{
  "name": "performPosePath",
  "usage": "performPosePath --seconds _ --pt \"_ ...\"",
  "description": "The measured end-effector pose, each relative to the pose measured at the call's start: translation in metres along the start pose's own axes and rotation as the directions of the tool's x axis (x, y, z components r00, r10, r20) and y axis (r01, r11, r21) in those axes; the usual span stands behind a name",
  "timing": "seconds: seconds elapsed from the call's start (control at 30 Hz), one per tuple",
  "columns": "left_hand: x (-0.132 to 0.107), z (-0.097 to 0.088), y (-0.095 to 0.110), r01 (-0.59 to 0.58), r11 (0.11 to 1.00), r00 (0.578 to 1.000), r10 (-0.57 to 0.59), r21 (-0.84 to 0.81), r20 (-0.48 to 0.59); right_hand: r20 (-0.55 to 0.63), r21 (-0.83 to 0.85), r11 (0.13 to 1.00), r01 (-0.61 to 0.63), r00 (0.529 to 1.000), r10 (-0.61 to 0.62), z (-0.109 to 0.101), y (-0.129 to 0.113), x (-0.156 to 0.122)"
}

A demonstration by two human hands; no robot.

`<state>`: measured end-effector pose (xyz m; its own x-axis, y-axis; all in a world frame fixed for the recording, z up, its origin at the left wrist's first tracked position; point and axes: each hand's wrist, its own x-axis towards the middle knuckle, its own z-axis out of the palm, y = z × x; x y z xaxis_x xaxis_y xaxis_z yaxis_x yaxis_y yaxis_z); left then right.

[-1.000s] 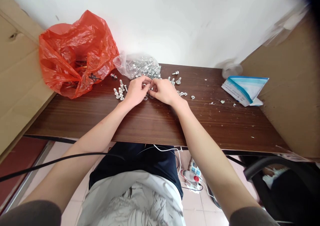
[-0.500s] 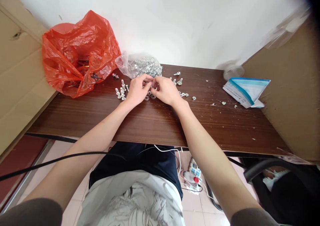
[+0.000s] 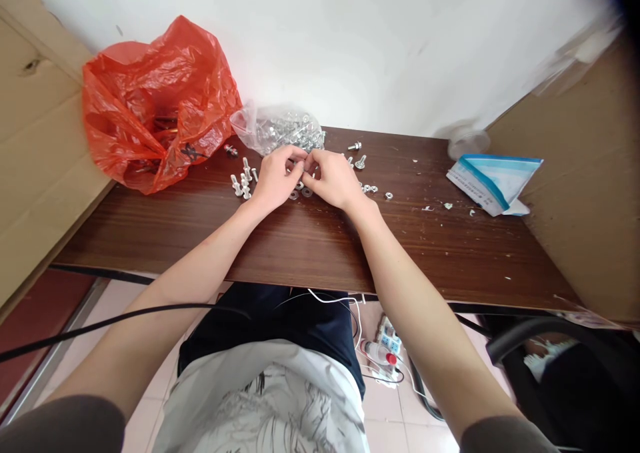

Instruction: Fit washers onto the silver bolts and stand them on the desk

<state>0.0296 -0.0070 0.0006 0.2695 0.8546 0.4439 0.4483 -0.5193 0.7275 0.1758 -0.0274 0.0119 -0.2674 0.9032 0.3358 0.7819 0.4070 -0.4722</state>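
My left hand and my right hand meet fingertip to fingertip above the dark wooden table. Both are closed in a pinch, and whatever sits between the fingers is hidden. Just below the fingertips lie flat washers. Left of my left hand several bolts stand on their heads in a cluster. Beyond my right hand are more bolts, one of them lying on its side. Small nuts rest by my right wrist. Behind the hands a clear plastic bag is full of metal fasteners.
A red plastic bag stands at the back left beside a cardboard panel. At the right are a blue-and-white packet, a clear plastic cup and another cardboard panel. A white wall closes the back.
The right hand's fingers have shifted slightly against the left's, with the gap by the thumb a little wider. Otherwise the hands stay in place, and the view has moved slightly.
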Motion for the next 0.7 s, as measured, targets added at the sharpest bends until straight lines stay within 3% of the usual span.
performPosePath --seconds 0.53,0.7 --pt "0.0006 0.0002 -0.0048 0.027 0.998 0.994 -0.032 0.050 0.106 0.027 -0.037 0.999 -0.027 0.999 0.028 0.0021 0.0041 0.0002" --pt "0.0011 0.0012 -0.0071 0.032 0.999 0.995 -0.032 0.008 0.091 0.032 -0.030 0.999 -0.034 0.999 0.035 0.0028 0.0052 0.0004"
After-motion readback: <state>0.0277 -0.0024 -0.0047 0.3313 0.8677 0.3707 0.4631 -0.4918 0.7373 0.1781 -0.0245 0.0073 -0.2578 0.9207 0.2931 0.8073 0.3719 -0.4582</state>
